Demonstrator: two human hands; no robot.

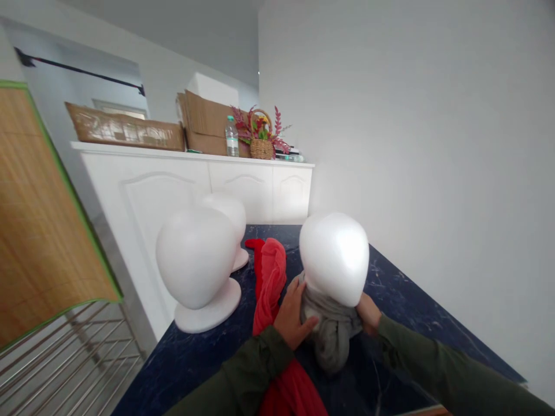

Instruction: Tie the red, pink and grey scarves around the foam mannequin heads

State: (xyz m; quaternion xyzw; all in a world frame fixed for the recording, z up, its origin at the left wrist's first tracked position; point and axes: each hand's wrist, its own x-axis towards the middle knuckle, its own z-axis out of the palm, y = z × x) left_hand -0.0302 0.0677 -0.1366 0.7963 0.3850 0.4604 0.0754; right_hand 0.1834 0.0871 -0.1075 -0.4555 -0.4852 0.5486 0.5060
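A white foam mannequin head (333,254) stands on the dark blue marbled table, with a grey scarf (336,332) wrapped and bunched around its neck. My left hand (295,318) is on the left side of the neck, gripping the scarf between the fingers and the outstretched thumb. On the right side, my right hand (368,315) is curled around the scarf close under the head, its fingertips hidden behind. A long red scarf (271,277) lies along the table and passes under my left forearm.
Two more white foam heads stand to the left, a nearer one (195,260) and one behind (225,211). Beyond the table (399,289) is a white cabinet (165,190) bearing cardboard boxes, a bottle (232,138) and a flower basket (261,149). A metal rack (87,346) is at left.
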